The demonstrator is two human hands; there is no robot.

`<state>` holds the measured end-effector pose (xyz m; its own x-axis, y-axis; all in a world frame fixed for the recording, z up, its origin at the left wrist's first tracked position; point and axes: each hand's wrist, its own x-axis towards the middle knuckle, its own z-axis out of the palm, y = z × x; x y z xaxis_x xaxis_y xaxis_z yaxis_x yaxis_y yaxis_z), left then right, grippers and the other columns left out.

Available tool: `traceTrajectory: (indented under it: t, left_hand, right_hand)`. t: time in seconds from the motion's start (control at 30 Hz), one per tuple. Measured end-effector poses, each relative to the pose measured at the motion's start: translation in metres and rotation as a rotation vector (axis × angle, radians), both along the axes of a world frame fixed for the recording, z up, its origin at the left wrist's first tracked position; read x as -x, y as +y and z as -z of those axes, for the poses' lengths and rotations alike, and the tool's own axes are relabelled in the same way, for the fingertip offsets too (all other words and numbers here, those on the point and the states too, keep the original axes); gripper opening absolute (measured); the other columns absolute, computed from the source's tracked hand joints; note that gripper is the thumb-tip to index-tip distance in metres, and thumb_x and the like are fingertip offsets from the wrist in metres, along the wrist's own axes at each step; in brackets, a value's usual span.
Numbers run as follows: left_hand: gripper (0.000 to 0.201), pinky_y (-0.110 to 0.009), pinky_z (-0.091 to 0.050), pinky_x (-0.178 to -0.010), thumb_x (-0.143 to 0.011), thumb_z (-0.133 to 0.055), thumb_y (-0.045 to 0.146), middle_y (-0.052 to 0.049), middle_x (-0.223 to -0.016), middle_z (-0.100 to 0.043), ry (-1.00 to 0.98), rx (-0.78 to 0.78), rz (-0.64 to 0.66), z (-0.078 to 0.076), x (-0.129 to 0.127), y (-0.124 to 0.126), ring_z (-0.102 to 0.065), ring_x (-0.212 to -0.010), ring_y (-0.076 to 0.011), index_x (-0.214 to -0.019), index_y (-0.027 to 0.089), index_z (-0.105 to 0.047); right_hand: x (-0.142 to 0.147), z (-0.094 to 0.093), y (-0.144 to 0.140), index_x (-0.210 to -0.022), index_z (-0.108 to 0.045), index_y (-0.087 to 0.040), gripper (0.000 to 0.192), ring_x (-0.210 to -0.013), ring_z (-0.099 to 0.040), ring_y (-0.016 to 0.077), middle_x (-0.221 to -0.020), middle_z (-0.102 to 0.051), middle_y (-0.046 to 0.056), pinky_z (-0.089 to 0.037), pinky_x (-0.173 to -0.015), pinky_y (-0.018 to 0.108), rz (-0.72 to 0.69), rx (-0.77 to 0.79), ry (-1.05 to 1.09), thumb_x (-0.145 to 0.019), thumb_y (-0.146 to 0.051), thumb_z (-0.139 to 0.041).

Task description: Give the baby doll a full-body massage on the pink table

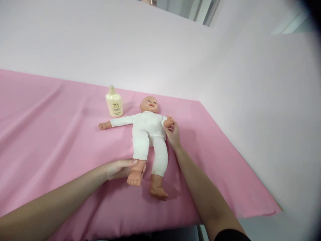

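A baby doll (pixel 150 124) with a white cloth body and plastic head, hands and feet lies on its back on the pink sheet (pixel 62 134). Its head points toward the wall and its feet toward me. My left hand (pixel 121 169) is wrapped round the doll's ankle on the left side, thumb on top, with some fingers hidden beneath. At the doll's side on the right, my right hand (pixel 173 134) grips the doll's small hand (pixel 168 121). The doll's other arm stretches out to the left, flat on the sheet.
A cream pump bottle (pixel 114 103) with dark print stands left of the doll's head. Behind the sheet rises a white wall (pixel 100 40), and another white wall (pixel 263 100) runs along the right. The table's front edge lies close to me.
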<state>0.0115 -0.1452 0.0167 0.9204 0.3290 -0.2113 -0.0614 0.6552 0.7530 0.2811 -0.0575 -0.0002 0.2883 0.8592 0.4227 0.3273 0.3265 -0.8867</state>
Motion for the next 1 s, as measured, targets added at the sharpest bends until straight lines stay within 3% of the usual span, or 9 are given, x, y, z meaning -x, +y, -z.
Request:
traceTrajectory:
  t: [0.63, 0.83, 1.0]
  left_hand:
    - [0.047, -0.031, -0.039, -0.076, -0.080, -0.055, 0.052, -0.009, -0.086, -0.062, -0.035, 0.016, 0.029, 0.004, 0.000, 0.002, -0.057, -0.080, -0.0202, -0.097, 0.008, -0.058]
    - [0.048, -0.034, -0.038, -0.075, -0.081, -0.049, 0.055, -0.008, -0.074, -0.060, -0.137, -0.041, -0.050, -0.004, -0.007, 0.000, -0.055, -0.072, -0.0209, -0.088, 0.009, -0.058]
    - [0.049, -0.037, -0.039, -0.075, -0.080, -0.046, 0.058, -0.006, -0.063, -0.055, -0.202, 0.003, -0.159, -0.012, -0.010, -0.001, -0.053, -0.065, -0.0202, -0.079, 0.010, -0.059]
  right_hand:
    - [0.001, -0.002, -0.004, -0.115, -0.053, -0.023, 0.044, -0.090, -0.057, 0.0165, -0.108, -0.058, 0.006, -0.050, -0.077, 0.032, 0.001, -0.044, -0.056, -0.073, -0.032, -0.064]
    - [0.001, -0.001, -0.003, -0.116, -0.051, -0.022, 0.043, -0.088, -0.058, 0.0160, -0.107, -0.058, 0.007, -0.050, -0.076, 0.031, 0.006, -0.028, -0.010, -0.076, -0.035, -0.062]
    - [0.002, -0.007, -0.009, -0.114, -0.054, -0.025, 0.037, -0.099, -0.054, 0.0184, -0.109, -0.056, 0.006, -0.048, -0.083, 0.034, -0.042, -0.149, -0.228, -0.078, -0.029, -0.061]
